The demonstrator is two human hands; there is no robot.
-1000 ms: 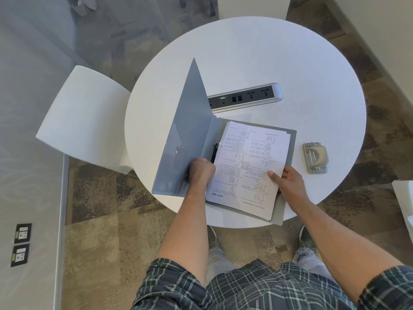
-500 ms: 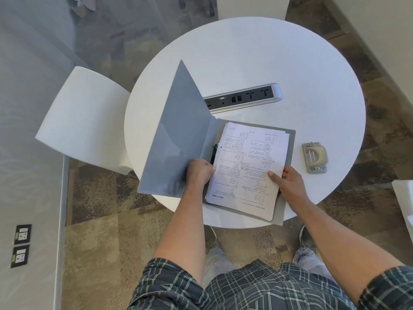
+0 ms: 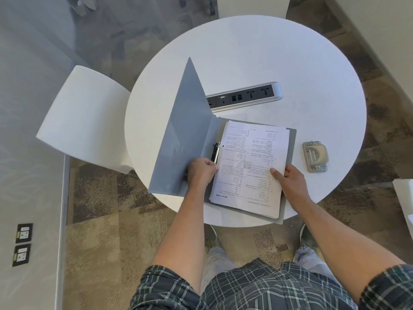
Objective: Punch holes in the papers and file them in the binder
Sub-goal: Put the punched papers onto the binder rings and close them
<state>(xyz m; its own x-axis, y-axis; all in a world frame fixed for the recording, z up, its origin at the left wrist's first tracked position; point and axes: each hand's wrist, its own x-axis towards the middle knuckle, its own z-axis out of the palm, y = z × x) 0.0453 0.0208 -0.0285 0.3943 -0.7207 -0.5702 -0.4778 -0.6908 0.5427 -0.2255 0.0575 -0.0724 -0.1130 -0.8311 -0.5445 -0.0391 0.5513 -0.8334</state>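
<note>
On the round white table (image 3: 257,52) lies the open grey plastic binder (image 3: 183,139), its front cover tilted up. Inside it sits the stack of printed white papers (image 3: 252,166). My left hand (image 3: 201,172) curls closed at the cover's lower edge beside the metal clip; my right hand (image 3: 289,182) pinches the stack's right edge. Just right of the binder rests the small silver metal hole punch (image 3: 315,156).
</note>
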